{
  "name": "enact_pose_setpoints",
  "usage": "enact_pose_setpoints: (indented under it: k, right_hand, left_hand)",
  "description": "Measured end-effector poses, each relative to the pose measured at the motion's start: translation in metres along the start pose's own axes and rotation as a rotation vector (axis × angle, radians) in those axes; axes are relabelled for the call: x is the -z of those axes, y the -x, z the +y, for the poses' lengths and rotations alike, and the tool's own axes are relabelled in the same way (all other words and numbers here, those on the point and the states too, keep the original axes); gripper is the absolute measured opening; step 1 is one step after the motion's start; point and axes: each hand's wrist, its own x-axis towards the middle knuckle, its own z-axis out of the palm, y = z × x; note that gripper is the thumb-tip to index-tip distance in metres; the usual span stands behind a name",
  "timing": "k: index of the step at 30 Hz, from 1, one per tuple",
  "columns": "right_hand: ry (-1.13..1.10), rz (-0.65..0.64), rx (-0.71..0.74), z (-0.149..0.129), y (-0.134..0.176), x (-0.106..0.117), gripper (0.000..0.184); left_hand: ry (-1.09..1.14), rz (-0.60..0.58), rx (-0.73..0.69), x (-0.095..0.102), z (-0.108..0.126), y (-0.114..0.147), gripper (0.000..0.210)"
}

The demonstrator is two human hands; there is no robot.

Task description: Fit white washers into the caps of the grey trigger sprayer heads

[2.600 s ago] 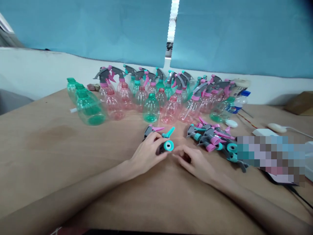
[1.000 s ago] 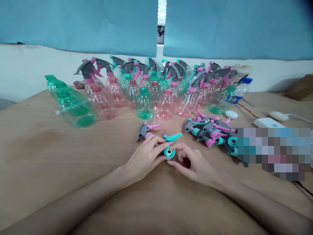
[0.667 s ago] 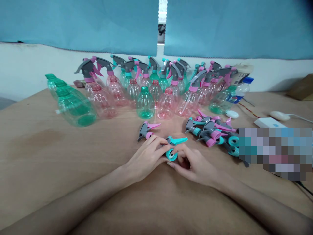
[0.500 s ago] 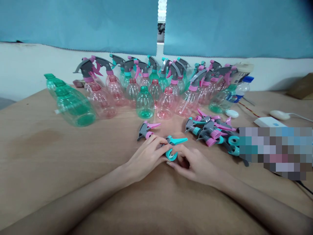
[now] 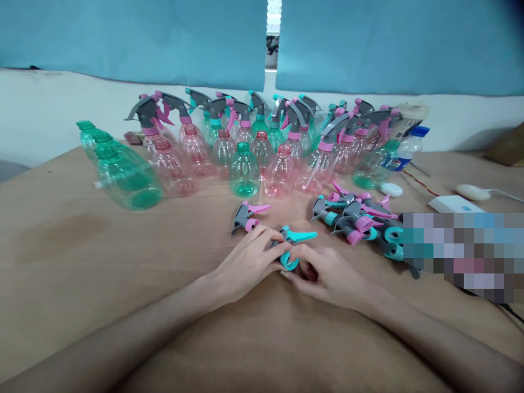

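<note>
Between my hands is a trigger spray head (image 5: 302, 236), grey with a turquoise trigger and collar, its collar opening turned toward me. My left hand (image 5: 252, 256) is closed around the grey body, which its fingers mostly hide. My right hand (image 5: 331, 273) grips the collar, with the index fingertip at the opening and the thumb underneath. Just beyond my left hand, a grey and pink spray head (image 5: 245, 216) lies on the table, touching or nearly touching the fingers.
A pile of spray heads (image 5: 355, 221) lies to the right. Behind stand several bottles, some uncapped like the green bottle (image 5: 244, 173), others fitted with spray heads. Green bottles (image 5: 131, 183) stand at left. A white puck (image 5: 392, 189) and a white box (image 5: 456, 205) are at right.
My right index fingertip has moved further over the collar opening, covering the white part that showed inside. Both hands keep their hold, and the view has shifted slightly.
</note>
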Motion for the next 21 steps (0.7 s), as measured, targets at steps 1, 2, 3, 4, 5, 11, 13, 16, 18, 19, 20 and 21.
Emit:
enact_pose_setpoints:
  k: [1, 2, 3, 4, 5, 11, 13, 16, 18, 19, 20, 21]
  right_hand:
    - [0.004, 0.003, 0.0, 0.0, -0.0001, -0.0003, 0.011]
    - [0.01, 0.006, 0.001, -0.0001, -0.0001, -0.0007, 0.009]
    - [0.019, 0.012, -0.001, -0.0003, -0.0001, -0.0011, 0.009]
    - [0.028, 0.02, -0.006, -0.0005, 0.0, -0.0015, 0.011]
    - [0.035, 0.032, -0.015, -0.0007, 0.0002, -0.002, 0.014]
    - [-0.009, 0.048, -0.087, -0.0015, 0.0024, -0.0018, 0.016]
    - [-0.037, 0.047, -0.116, -0.0015, 0.0029, -0.0005, 0.015]
    - [-0.101, 0.032, -0.154, -0.0013, 0.0029, 0.0019, 0.017]
    - [-0.133, 0.024, -0.179, -0.0015, 0.0023, 0.0032, 0.021]
    - [-0.14, 0.025, -0.191, -0.0017, 0.0019, 0.0034, 0.024]
    - [-0.139, 0.034, -0.207, -0.0022, 0.0014, 0.0033, 0.026]
    - [-0.133, 0.048, -0.227, -0.0028, 0.0007, 0.003, 0.029]
  left_hand:
    - [0.005, -0.001, 0.0, 0.0002, 0.0002, -0.0002, 0.018]
    - [0.013, 0.002, 0.003, 0.0004, 0.0003, -0.0004, 0.018]
    - [0.025, 0.01, 0.01, 0.0004, 0.0002, -0.0005, 0.018]
    - [0.04, 0.021, 0.021, 0.0003, -0.0001, -0.0006, 0.018]
    - [0.056, 0.031, 0.033, 0.0002, -0.0005, -0.0005, 0.019]
    - [0.093, 0.04, 0.08, 0.0012, -0.0015, 0.0005, 0.022]
    - [0.095, 0.042, 0.092, 0.002, -0.0014, 0.0006, 0.022]
    - [0.091, 0.05, 0.096, 0.0027, -0.0014, 0.0005, 0.021]
    - [0.078, 0.053, 0.085, 0.0025, -0.0013, 0.0003, 0.021]
    - [0.066, 0.057, 0.073, 0.0021, -0.0011, 0.0002, 0.021]
    - [0.05, 0.062, 0.055, 0.0017, -0.0009, 0.0002, 0.021]
    - [0.031, 0.068, 0.032, 0.0011, -0.0006, 0.0002, 0.022]
